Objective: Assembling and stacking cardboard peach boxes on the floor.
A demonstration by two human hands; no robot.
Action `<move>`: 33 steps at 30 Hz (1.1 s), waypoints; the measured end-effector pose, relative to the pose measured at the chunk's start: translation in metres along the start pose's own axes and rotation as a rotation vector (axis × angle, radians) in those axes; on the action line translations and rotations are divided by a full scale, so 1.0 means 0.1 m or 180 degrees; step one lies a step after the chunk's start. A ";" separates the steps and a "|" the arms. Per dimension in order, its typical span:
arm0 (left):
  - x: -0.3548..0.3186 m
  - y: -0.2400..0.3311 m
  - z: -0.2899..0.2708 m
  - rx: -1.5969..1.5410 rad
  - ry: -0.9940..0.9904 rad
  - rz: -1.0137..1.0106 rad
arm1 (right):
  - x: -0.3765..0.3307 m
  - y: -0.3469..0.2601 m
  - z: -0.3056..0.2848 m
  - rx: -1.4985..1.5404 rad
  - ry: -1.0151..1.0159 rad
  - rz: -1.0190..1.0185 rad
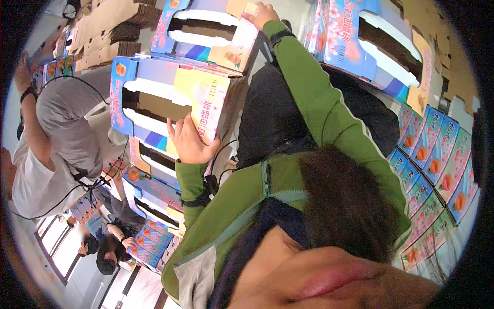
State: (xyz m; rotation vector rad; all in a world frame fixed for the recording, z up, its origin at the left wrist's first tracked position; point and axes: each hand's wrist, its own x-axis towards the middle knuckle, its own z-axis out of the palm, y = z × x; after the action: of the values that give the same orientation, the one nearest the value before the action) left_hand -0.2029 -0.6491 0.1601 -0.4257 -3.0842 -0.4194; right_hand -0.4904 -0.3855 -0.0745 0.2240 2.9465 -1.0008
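Observation:
A printed fruit carton, blue, lilac and yellow with a wide cut-out, lies flattened on top of a stack in front of me. My left hand is on its yellow end panel, fingers bent over the panel and thumb at the outer edge. Farther off, my right hand reaches out and pinches the yellow corner of a second carton of the same print. Dark openings show through both cartons. What lies under my left palm is hidden.
Another carton stack stands at the far right, with rows of printed boxes below it. Brown cardboard is piled at the far left. A person in grey trousers is at the left; another person handles blue boxes.

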 end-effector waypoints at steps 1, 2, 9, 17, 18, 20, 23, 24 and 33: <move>-0.01 0.00 0.00 0.0067 -0.0057 -0.0088 | 0.00 -0.05 -0.05 -0.0296 -0.0215 0.0186; -0.01 0.01 0.00 0.0147 -0.0157 -0.0161 | -0.03 -0.14 -0.09 -0.0502 -0.0241 0.0260; -0.04 0.07 -0.07 0.0100 0.0152 -0.0049 | 0.07 -0.99 -0.98 -0.0881 -0.0049 0.0420; -0.11 0.04 -0.09 -0.0100 0.0132 -0.0188 | 0.83 -1.22 -2.16 -0.1386 -0.0141 0.0457; -0.11 0.03 -0.08 -0.0126 0.0246 -0.0200 | 0.91 -1.13 -2.26 -0.1420 -0.0182 0.0564; -0.11 0.00 -0.09 -0.0163 0.0254 -0.0109 | 0.98 -0.95 -2.29 -0.2051 0.0015 0.0727; -0.11 -0.02 -0.12 -0.0208 0.0290 -0.0130 | 1.06 -0.72 -2.29 -0.2454 0.0139 0.1109; -0.10 -0.02 -0.13 -0.0242 0.0353 -0.0217 | 1.08 -0.67 -2.27 -0.2552 0.0311 0.1232; -0.03 -0.10 -0.18 -0.0497 0.0033 -0.0406 | 1.51 -0.41 -2.12 -0.2817 0.0018 0.0470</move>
State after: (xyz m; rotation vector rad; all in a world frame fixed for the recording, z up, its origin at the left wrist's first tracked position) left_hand -0.2032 -0.6639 0.1751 -0.2272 -3.0904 -0.6659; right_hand -0.6404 -0.2692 0.1083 0.3884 2.9743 0.3510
